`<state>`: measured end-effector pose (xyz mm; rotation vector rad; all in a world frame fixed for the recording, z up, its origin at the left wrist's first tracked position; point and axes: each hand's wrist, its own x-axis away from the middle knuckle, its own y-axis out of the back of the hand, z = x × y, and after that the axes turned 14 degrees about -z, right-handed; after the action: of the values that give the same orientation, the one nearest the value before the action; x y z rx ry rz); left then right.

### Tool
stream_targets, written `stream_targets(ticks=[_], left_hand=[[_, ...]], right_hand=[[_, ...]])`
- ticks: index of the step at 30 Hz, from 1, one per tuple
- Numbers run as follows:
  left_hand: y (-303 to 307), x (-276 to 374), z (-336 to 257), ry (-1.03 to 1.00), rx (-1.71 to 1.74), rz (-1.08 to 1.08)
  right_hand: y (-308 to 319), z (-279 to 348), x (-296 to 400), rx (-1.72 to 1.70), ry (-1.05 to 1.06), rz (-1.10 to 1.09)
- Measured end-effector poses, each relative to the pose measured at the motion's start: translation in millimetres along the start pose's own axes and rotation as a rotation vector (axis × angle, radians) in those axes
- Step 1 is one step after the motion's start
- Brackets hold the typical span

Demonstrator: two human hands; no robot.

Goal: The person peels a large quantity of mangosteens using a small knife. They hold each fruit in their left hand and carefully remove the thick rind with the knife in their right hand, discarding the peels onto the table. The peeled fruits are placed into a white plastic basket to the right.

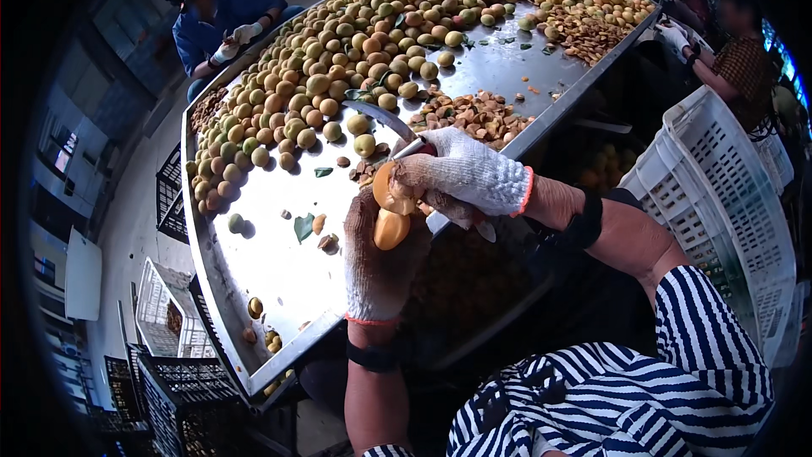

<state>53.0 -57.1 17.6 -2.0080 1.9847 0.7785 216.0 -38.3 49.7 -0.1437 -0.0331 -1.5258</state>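
My left hand (384, 279), in a stained knit glove, holds a split apricot (391, 228) with its orange halves spread apart. Above it my gloved right hand (472, 168) grips a knife (380, 117) whose curved blade points up and left. The right fingers also press on the upper apricot half, so the pit cannot be made out. A small metal tip (486, 231) pokes out below the right hand. Both hands are over the near edge of a metal-topped table (273, 273), close to a heap of brown apricot pits (476, 115).
Whole apricots (330, 76) cover the table's far side. Loose leaves (304, 227) and pits lie nearer. White plastic crates (729, 203) stand at right, black crates (184, 387) at lower left. A person in blue (235, 13) sits across; another person (736, 70) is at right.
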Motion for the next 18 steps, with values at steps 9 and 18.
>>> stream_targets(ticks=[9,18], left_hand=[[-3,5,37,0.545,0.543,-0.001],[-10,10,1,0.802,0.954,-0.013]], right_hand=[[-11,9,-5,0.158,0.509,-0.266],[-33,32,-13,-0.613,0.744,-0.264]])
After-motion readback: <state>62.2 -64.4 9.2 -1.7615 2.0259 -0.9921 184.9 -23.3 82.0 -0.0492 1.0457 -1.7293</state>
